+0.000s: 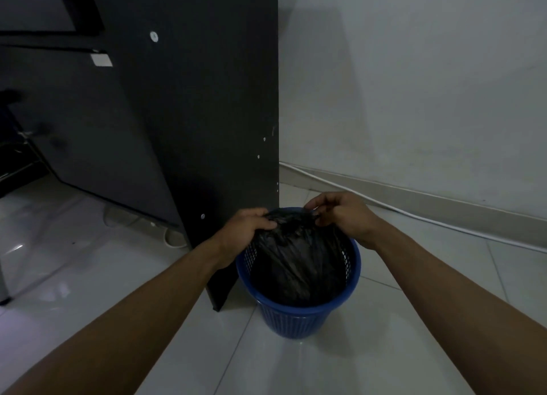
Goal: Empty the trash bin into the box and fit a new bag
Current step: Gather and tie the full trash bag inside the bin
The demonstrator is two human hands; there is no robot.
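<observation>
A blue mesh trash bin (296, 317) stands on the white tiled floor, right beside a dark desk panel. Inside it is a black plastic bag (299, 264), gathered to a bunch at its top above the far rim. My left hand (245, 228) grips the left side of that bunched top. My right hand (340, 214) pinches the right side of it with the fingertips. The bag's contents are hidden. No box is in view.
The dark desk side panel (207, 128) rises just left of and behind the bin. A white wall (414, 83) with a skirting board runs behind on the right, with a white cable (414, 214) lying along the floor. Dim furniture stands at the far left.
</observation>
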